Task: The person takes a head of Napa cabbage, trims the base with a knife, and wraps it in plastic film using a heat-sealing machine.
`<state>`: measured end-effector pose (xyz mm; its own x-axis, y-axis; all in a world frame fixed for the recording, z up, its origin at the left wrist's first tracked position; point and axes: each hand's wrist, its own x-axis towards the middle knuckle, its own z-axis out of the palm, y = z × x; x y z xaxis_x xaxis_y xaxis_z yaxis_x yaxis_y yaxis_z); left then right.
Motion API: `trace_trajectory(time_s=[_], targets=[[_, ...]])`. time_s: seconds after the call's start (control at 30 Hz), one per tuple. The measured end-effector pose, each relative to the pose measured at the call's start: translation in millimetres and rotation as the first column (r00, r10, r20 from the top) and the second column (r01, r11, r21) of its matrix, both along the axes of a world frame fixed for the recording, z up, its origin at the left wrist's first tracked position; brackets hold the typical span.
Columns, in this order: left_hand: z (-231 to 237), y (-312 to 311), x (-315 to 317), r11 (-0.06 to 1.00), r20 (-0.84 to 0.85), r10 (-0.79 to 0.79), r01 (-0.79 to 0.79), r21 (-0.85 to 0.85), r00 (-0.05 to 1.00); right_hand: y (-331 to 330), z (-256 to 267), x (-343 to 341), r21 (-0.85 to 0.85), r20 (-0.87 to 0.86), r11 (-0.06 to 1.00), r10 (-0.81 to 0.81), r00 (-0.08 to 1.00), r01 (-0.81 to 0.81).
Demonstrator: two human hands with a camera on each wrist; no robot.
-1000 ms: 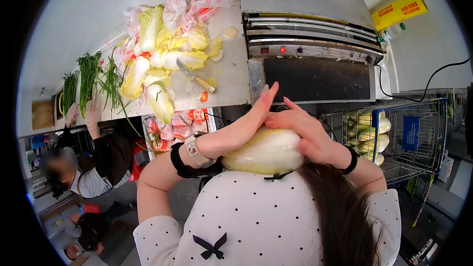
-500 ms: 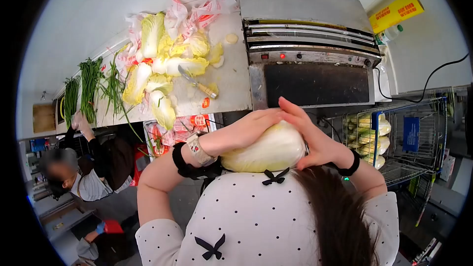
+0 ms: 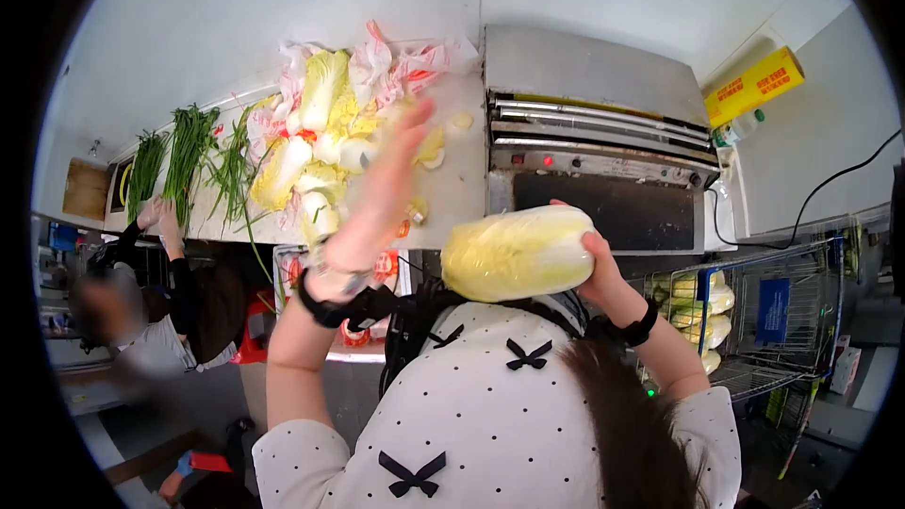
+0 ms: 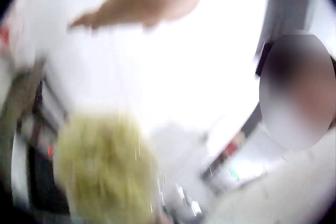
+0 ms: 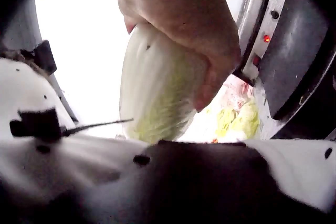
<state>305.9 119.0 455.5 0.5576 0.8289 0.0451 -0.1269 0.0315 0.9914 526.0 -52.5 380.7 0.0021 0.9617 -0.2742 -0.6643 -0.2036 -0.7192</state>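
A napa cabbage in shiny clear film is held up in front of the chest, lying sideways. My right hand grips its white root end from the right; in the right wrist view the fingers of that hand curl over the cabbage. Apart from it, to the left, my left hand is raised with straight fingers, blurred and holding nothing. The left wrist view has this hand above the cabbage's leafy yellow-green end.
Beyond the cabbage stands a film-wrapping machine with a dark plate and a lit red lamp. Loose cabbage leaves and green bundles cover the counter leftward. A cart with wrapped cabbages stands right; another person works at left.
My left hand has come off the cabbage and swung up to the left. The right hand has kept hold of the cabbage, which is now farther from the chest and more exposed.
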Motion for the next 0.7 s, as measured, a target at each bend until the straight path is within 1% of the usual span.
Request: trace_trajectory(time_s=[0.03, 0.07, 0.1, 0.13, 0.17, 0.2, 0.23, 0.27, 0.3, 0.33, 0.4, 0.43, 0.47, 0.53, 0.57, 0.67, 0.7], targets=[[18.1, 0.4, -11.6, 0.999, 0.017, 0.004, -0.004, -0.051, 1.000, 2.2, 2.6, 3.2, 0.005, 0.031, 0.998, -0.057, 0.998, 0.057], [37.7, -4.9, -22.6, 0.995, 0.032, 0.007, -0.004, -0.105, 0.999, 4.9, 7.1, 8.3, 0.014, 0.039, 0.998, -0.068, 0.997, 0.068], [42.9, -6.5, -29.7, 0.998, 0.038, -0.003, 0.005, -0.055, 0.999, 9.2, 14.2, 12.6, 0.023, 0.043, 0.997, -0.080, 0.996, 0.079], [40.7, -8.8, -29.2, 0.999, 0.070, -0.026, 0.028, -0.035, 0.997, 15.2, 22.6, 15.1, 0.035, 0.045, 0.995, -0.093, 0.995, 0.091], [33.3, -9.2, -28.3, 0.999, 0.099, -0.047, 0.049, -0.011, 0.994, 21.9, 32.8, 14.7, 0.095, 0.007, 0.990, -0.104, 0.995, 0.102], [27.8, -7.8, -27.2, 0.998, 0.128, -0.066, 0.065, 0.015, 0.990, 28.1, 40.1, 12.3, 0.119, -0.020, 0.985, -0.122, 0.992, 0.123], [26.3, -8.7, -18.5, 0.996, 0.121, -0.088, 0.089, 0.001, 0.989, 34.8, 46.2, 9.7, 0.144, -0.048, 0.980, -0.135, 0.990, 0.141], [12.2, -7.7, -11.4, 0.988, 0.294, -0.154, 0.147, 0.046, 0.943, 41.6, 52.3, 6.1, 0.170, -0.080, 0.973, -0.146, 0.986, 0.158], [15.6, -11.4, -1.5, 0.992, 0.355, -0.127, 0.127, 0.023, 0.926, 48.3, 59.8, 0.3, 0.217, -0.102, 0.965, -0.127, 0.987, 0.147], [19.7, -15.3, 9.6, 0.994, 0.413, -0.102, 0.112, -0.001, 0.905, 54.0, 68.6, -8.1, 0.186, -0.149, 0.968, -0.143, 0.979, 0.170], [12.5, -17.8, 29.6, 0.981, 0.582, 0.120, -0.006, -0.195, 0.804, 63.4, 86.0, -28.2, 0.122, -0.247, 0.970, -0.177, 0.953, 0.211], [12.9, -15.8, 35.4, 0.954, 0.640, 0.231, -0.041, -0.297, 0.733, 65.5, 92.3, -37.5, 0.107, -0.204, 0.971, -0.187, 0.961, 0.212], [17.5, -12.1, 38.7, 0.945, 0.656, 0.265, -0.057, -0.321, 0.707, 67.7, 93.3, -46.6, 0.126, -0.187, 0.965, -0.206, 0.961, 0.231], [26.0, -5.6, 43.8, 0.921, 0.682, 0.337, -0.079, -0.380, 0.649, 64.3, 88.0, -59.2, 0.241, -0.086, 0.951, -0.176, 0.981, 0.191], [27.5, -1.5, 40.9, 0.911, 0.708, 0.326, -0.010, -0.412, 0.626, 60.8, 82.2, -59.4, 0.316, -0.004, 0.939, -0.139, 0.990, 0.133], [32.9, 3.5, 35.4, 0.945, 0.698, 0.192, 0.061, -0.320, 0.690, 47.4, 60.1, -50.8, 0.357, 0.068, 0.934, -0.057, 0.996, 0.029], [32.1, 3.7, 34.9, 0.948, 0.715, 0.155, 0.102, -0.302, 0.682, 40.8, 62.9, -49.2, 0.349, 0.045, 0.937, -0.035, 0.998, 0.017]])
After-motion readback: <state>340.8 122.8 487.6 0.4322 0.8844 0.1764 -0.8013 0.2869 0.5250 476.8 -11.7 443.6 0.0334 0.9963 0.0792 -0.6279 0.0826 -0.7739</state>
